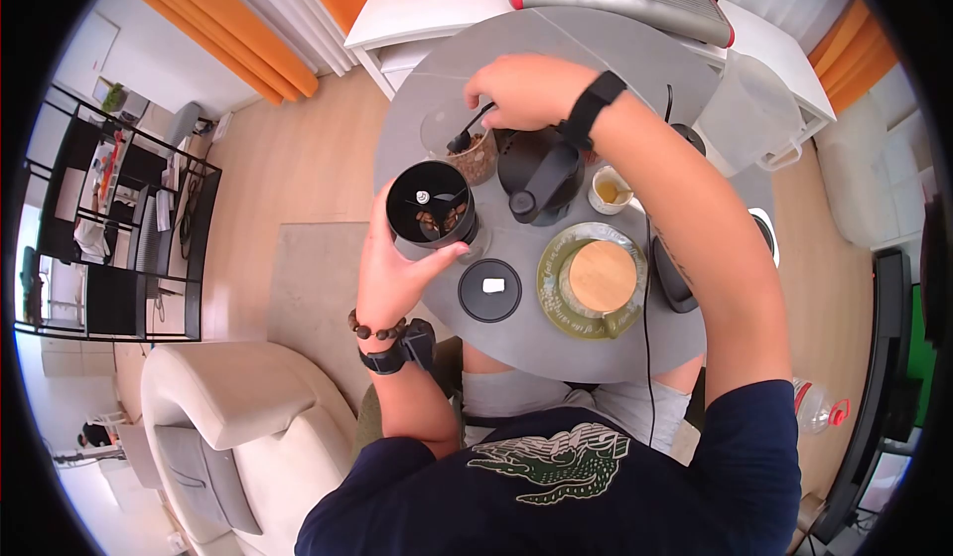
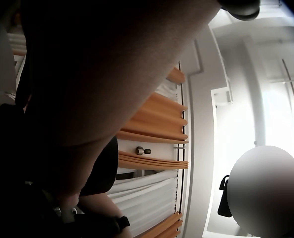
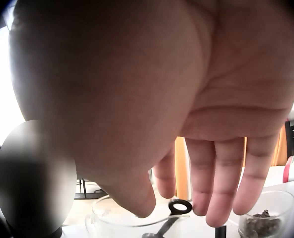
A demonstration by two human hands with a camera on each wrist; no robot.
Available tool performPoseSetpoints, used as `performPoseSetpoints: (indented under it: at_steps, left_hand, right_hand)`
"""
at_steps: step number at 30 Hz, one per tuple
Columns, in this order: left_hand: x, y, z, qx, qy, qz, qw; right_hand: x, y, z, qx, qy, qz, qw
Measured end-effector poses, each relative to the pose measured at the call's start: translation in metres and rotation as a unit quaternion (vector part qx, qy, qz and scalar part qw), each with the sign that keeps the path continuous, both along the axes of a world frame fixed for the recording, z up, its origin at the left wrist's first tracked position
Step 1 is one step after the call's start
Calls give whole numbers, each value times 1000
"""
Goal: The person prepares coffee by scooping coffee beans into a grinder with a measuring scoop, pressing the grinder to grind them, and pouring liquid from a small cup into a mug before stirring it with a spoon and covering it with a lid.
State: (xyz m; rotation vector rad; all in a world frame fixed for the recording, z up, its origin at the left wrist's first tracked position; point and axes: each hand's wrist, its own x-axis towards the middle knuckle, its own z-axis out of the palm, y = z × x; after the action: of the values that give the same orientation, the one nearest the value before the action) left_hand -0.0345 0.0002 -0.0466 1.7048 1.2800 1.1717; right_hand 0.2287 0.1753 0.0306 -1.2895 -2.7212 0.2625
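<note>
My left hand (image 1: 392, 268) grips a black coffee grinder (image 1: 429, 230) from the side, thumb across its front. The grinder's open top faces up, showing brown coffee beans (image 1: 447, 220) around a central shaft. My right hand (image 1: 526, 91) reaches over a clear glass container (image 1: 475, 164) that holds more beans. By its fingertips is a black scoop (image 1: 460, 143), tilted over the container. In the right wrist view the fingers (image 3: 221, 188) extend fairly straight, and the scoop's ring-ended handle (image 3: 181, 207) shows below, between thumb and fingers. The left wrist view is mostly dark forearm.
A black kettle (image 1: 541, 177) stands beside the beans. Nearer lie a round black lid (image 1: 486, 306) and a green plate (image 1: 552, 303) carrying a wooden-topped jar (image 1: 604, 276). A small cup (image 1: 609, 192) and a clear pitcher (image 1: 749, 114) stand rightward. A black cable (image 1: 649, 357) crosses the table's edge.
</note>
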Motion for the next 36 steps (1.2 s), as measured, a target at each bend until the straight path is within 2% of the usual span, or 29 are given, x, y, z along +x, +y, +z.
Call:
performPoseSetpoints:
  at_steps: [3, 5, 8, 13, 20, 22, 25, 30, 36]
  left_hand:
    - [-1, 2, 0, -12, -3, -13, 1000]
    - [-2, 3, -4, -8, -19, -18, 1000]
    - [-2, 3, -3, -4, -12, -17, 1000]
    - [4, 6, -1, 4, -13, -15, 1000]
    - [12, 11, -3, 29, -4, -12, 1000]
    - [14, 10, -2, 25, -8, -10, 1000]
    - [14, 10, -3, 23, -11, -8, 1000]
    - [14, 10, -5, 20, -18, -10, 1000]
    - [15, 9, -3, 30, -13, -8, 999]
  right_hand:
    - [-14, 4, -3, -25, -38, 12, 999]
    - [-17, 5, -10, -7, -11, 8, 1000]
    - [-23, 10, -10, 6, -57, -13, 998]
    - [-24, 17, -4, 54, -40, -12, 998]
    - [-26, 15, 5, 50, 23, 2, 998]
    - [-27, 12, 13, -2, -18, -7, 1000]
    - [-28, 13, 12, -14, 0, -12, 1000]
    - [-38, 28, 6, 17, -10, -25, 1000]
    - [-50, 21, 28, 19, -62, -3, 998]
